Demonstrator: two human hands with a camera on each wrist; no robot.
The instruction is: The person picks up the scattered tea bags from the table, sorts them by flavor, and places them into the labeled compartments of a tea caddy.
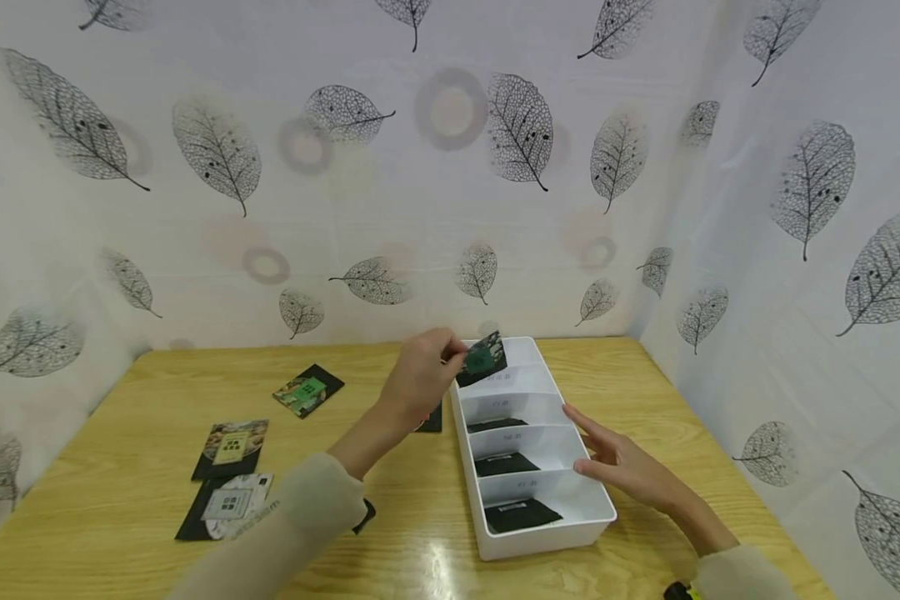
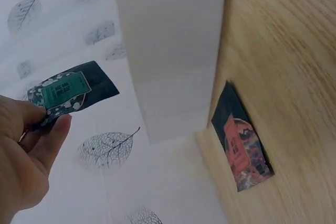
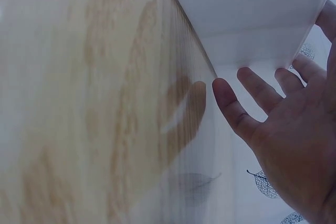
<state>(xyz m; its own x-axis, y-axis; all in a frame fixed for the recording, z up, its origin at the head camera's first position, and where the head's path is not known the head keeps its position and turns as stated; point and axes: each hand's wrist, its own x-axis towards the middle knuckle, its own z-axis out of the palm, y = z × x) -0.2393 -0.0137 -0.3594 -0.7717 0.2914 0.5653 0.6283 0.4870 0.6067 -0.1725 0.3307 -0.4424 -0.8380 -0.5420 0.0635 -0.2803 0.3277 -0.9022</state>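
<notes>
My left hand (image 1: pixel 418 375) pinches a small dark tea sachet with a green label (image 1: pixel 482 358) between thumb and fingers, over the far compartment of a white divided box (image 1: pixel 543 546). In the left wrist view the sachet (image 2: pixel 71 90) is tilted, its printed face showing. The fingertips of my right hand (image 1: pixel 626 467) rest at the right side of the box, fingers spread and fairly straight. Dark sachets lie in the three nearer compartments: the front one (image 1: pixel 521 515), the middle one (image 1: pixel 506 464) and the one behind (image 1: pixel 497 424). Labels mark the dividers.
Left of the box lies a red-labelled sachet (image 2: pixel 240 148), partly hidden by my left wrist in the head view. Farther left are sachets with green (image 1: pixel 307 390), yellow (image 1: pixel 229 448) and grey (image 1: pixel 227 504) labels. A black-and-yellow object (image 1: pixel 678 591) pokes in at the bottom edge.
</notes>
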